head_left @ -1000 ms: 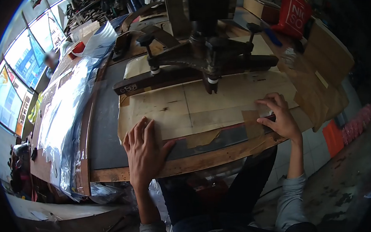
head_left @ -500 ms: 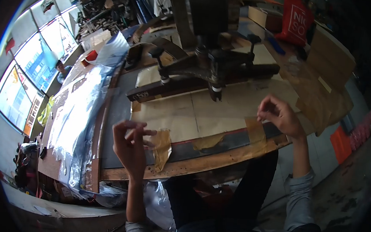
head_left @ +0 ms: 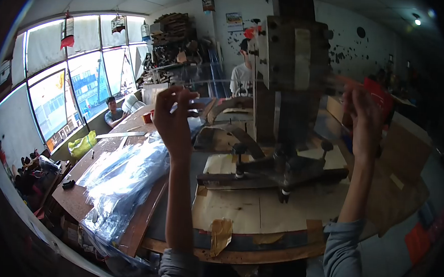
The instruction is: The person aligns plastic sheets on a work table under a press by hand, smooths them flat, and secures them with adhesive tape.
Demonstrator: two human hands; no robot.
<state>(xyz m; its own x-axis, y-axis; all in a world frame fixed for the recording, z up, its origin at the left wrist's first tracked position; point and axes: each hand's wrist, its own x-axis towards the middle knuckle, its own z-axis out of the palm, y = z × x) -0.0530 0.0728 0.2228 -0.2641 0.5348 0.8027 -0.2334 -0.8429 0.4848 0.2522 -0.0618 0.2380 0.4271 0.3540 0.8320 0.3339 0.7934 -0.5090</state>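
Observation:
Raised in front of the windows side, my left hand [head_left: 174, 116] has bent fingers standing apart, with nothing visible in it. My right hand [head_left: 363, 119] is up beside the press column [head_left: 297, 57], blurred, its fingers apart and one pointing left. Neither hand touches the table. Below them, a dark metal clamp bar [head_left: 250, 183] lies across pale sheets [head_left: 230, 206] on the worktable. Brown tape pieces [head_left: 221, 236] cross the sheets' near edge.
Clear plastic film [head_left: 128, 176] covers the left table. One person [head_left: 115, 113] is by the windows, another [head_left: 241, 76] stands behind the press. A red bag [head_left: 378, 100] and cardboard [head_left: 407, 150] are at the right. The wooden table edge [head_left: 270, 256] is nearest me.
Both hands have left the sheets and risen high above the table. The camera view has tilted up, showing more of the room and the press column.

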